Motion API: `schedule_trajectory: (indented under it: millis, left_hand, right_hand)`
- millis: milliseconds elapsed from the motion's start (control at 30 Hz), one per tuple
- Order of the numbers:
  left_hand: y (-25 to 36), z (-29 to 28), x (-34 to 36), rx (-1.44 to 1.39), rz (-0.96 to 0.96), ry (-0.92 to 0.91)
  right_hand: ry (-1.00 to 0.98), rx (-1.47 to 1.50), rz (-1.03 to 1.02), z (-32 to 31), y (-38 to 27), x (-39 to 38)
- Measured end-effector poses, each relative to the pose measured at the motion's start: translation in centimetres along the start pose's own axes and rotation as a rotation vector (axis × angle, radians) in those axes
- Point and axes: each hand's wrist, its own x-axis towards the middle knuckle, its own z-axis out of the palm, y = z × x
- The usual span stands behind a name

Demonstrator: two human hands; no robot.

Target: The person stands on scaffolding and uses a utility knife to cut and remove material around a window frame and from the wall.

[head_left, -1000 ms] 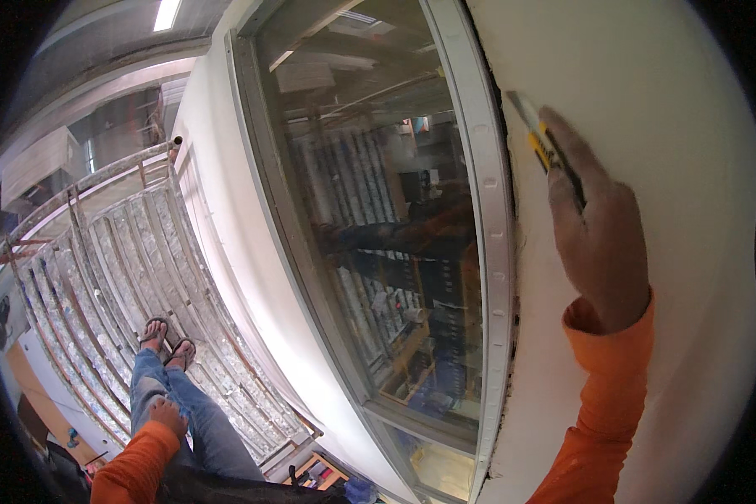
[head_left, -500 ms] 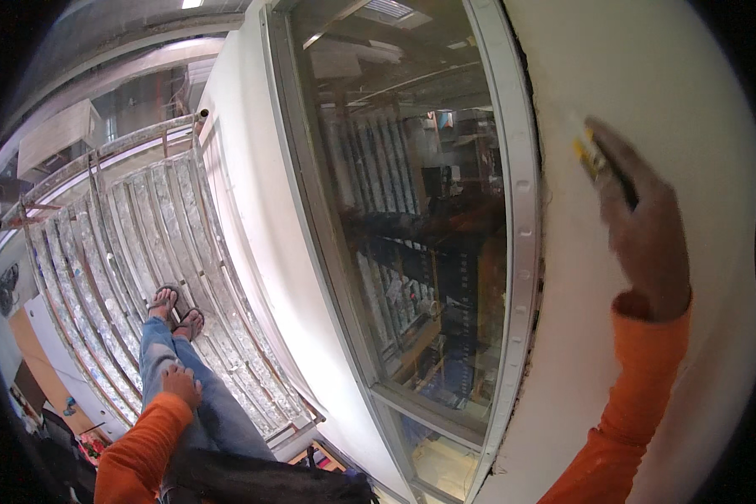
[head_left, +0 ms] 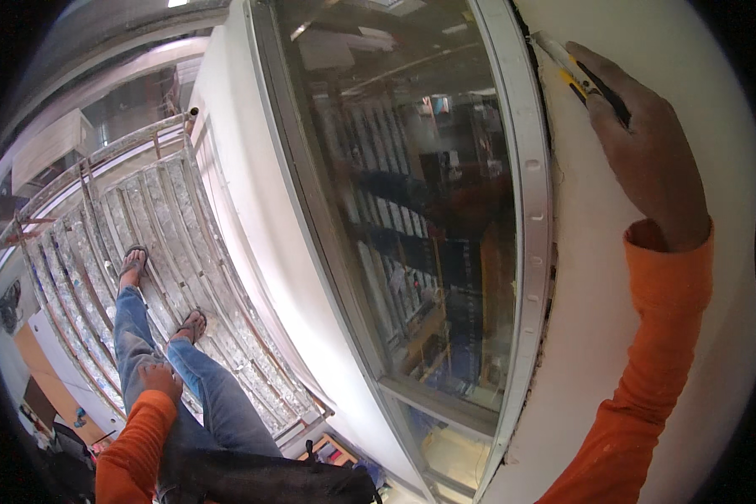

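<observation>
My right hand is closed round a utility knife with a yellow and black handle. Its pale blade points up and left, its tip at the dark gap between the metal window frame and the cream wall. My left hand lies on my jeans at the thigh, fingers loosely spread and holding nothing.
My sandalled feet stand apart on a slatted metal platform spattered with white. A railing runs along its far end. The window glass reflects the room. A dark bag or cloth hangs near my waist.
My right hand has moved up with the knife, bringing the blade to the gap beside the frame. One foot has stepped to the left, and my left hand has shifted slightly left.
</observation>
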Motion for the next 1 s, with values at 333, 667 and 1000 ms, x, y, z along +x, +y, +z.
schedule_trajectory:
  millis: [333, 667, 1000]
  left_hand:
    - [-0.3, -4.5, 0.1, -0.087, -0.044, -0.037]
    - [-1.3, -6.1, 0.8, -0.092, -0.035, -0.027]
    - [-1.1, -7.0, 1.2, -0.028, 0.002, -0.06]
  right_hand:
    - [-0.385, 0.322, 0.664, -3.9, -2.9, 1.7]
    - [-0.37, 0.223, 0.324, -3.2, -1.9, -1.4]
    - [-0.39, 0.132, 0.461, -2.6, -3.4, 2.2]
